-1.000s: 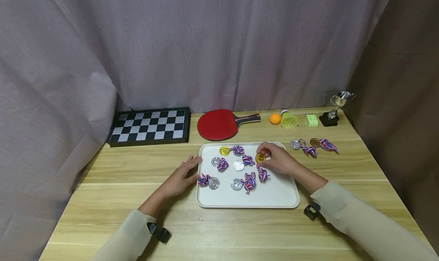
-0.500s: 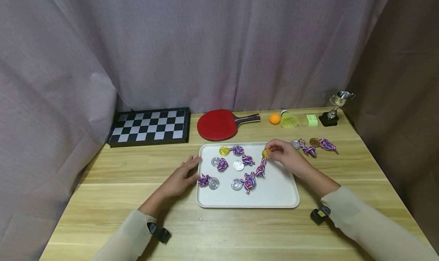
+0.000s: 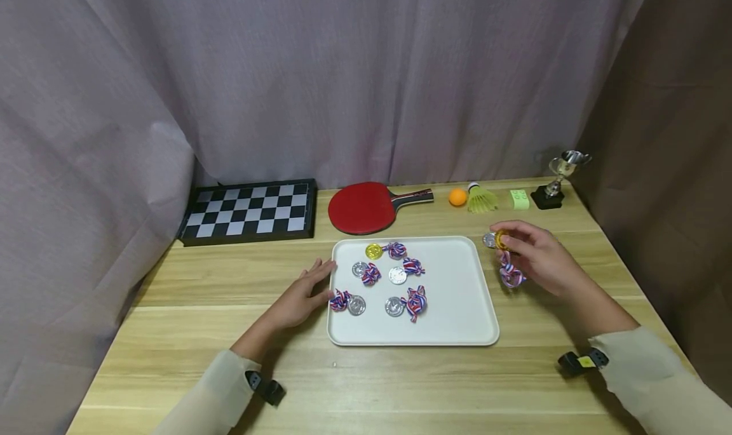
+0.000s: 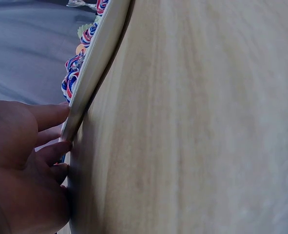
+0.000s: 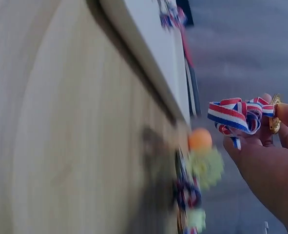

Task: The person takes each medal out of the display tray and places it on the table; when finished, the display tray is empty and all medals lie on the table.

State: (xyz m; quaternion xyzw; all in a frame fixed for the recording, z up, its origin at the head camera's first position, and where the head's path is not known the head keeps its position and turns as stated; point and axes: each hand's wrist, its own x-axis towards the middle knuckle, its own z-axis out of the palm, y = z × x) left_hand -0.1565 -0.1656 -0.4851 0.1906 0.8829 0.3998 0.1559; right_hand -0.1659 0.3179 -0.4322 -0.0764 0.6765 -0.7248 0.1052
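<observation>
My right hand (image 3: 540, 257) pinches a gold medal (image 3: 501, 239) by its disc over the table, right of the white tray (image 3: 457, 321). The medal's red, white and blue ribbon (image 5: 236, 114) hangs bunched below it. A silver medal (image 3: 488, 239) on the table shows just beyond the fingers; the bronze medal near it is hidden by the hand. My left hand (image 3: 300, 298) touches the tray's left rim, fingers extended. On the tray lie one gold medal (image 3: 374, 251) and several silver medals, among them one silver medal (image 3: 357, 305) near the left hand.
Along the back stand a chessboard (image 3: 251, 211), a red table tennis bat (image 3: 363, 207), an orange ball (image 3: 457, 197), a yellow shuttlecock (image 3: 481, 199), a light green block (image 3: 520, 199) and a small trophy cup (image 3: 557, 181). A grey curtain (image 3: 366, 79) rises behind the table.
My right hand has lifted the gold medal off the tray and carried it right, past the tray's edge to near the silver medal. The left hand has stayed at the rim.
</observation>
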